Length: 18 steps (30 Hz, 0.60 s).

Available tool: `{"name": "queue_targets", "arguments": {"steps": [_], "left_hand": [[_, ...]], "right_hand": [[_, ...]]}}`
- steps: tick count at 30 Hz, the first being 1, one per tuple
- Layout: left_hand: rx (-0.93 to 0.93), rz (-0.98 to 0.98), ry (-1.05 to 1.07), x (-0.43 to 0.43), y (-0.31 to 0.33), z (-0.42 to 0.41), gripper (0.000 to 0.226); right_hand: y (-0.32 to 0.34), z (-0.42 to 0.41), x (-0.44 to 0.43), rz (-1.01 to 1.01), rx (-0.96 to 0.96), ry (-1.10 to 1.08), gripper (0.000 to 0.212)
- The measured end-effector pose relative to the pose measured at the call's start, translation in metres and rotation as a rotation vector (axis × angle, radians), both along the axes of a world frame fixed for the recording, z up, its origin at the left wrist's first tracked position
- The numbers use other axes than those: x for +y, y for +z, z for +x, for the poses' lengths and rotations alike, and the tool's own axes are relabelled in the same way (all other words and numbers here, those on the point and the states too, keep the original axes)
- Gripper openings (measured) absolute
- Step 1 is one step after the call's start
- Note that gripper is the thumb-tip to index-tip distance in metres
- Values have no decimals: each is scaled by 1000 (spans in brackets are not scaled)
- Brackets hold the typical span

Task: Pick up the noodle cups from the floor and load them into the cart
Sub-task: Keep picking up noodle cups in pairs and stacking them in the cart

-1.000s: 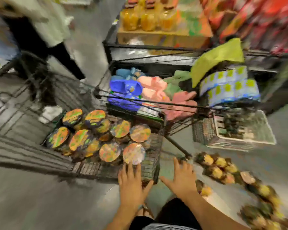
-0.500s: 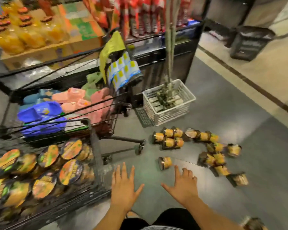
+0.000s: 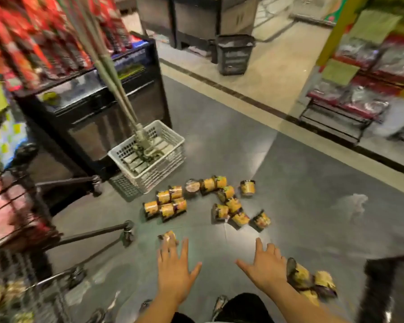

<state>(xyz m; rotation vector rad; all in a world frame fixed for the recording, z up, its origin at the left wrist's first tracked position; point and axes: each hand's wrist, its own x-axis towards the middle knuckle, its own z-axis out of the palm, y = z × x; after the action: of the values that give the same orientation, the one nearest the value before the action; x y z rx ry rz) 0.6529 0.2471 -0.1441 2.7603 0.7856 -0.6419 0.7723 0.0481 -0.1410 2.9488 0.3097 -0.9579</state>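
Noodle cups (image 3: 228,202) are lying scattered across the grey floor (image 3: 313,206), near a white crate (image 3: 170,145). Both hands are reaching out over the floor with fingers spread, holding nothing. The left hand (image 3: 175,273) is hovering with its fingertips at one stray cup (image 3: 166,236), though the blur is hiding whether they are touching. The right hand (image 3: 266,269) is stretching out just beside a few more cups (image 3: 313,282) by its wrist. The wire cart (image 3: 49,282) is standing at the lower left, blurred, with cups showing inside.
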Motion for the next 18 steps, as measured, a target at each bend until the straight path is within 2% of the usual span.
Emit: {"name": "queue_targets", "arguments": {"steps": [7, 10, 14, 18], "left_hand": [[66, 22, -115, -17, -10, 58, 81], [103, 6, -93, -11, -21, 83, 82], [118, -51, -58, -2, -37, 134, 82], [115, -105, -131, 11, -49, 203, 83]], "right_hand": [[-7, 17, -31, -7, 35, -142, 99], [-14, 30, -32, -16, 93, -167, 100], [-21, 68, -34, -75, 117, -223, 100], [-29, 116, -25, -93, 153, -360, 102]]}}
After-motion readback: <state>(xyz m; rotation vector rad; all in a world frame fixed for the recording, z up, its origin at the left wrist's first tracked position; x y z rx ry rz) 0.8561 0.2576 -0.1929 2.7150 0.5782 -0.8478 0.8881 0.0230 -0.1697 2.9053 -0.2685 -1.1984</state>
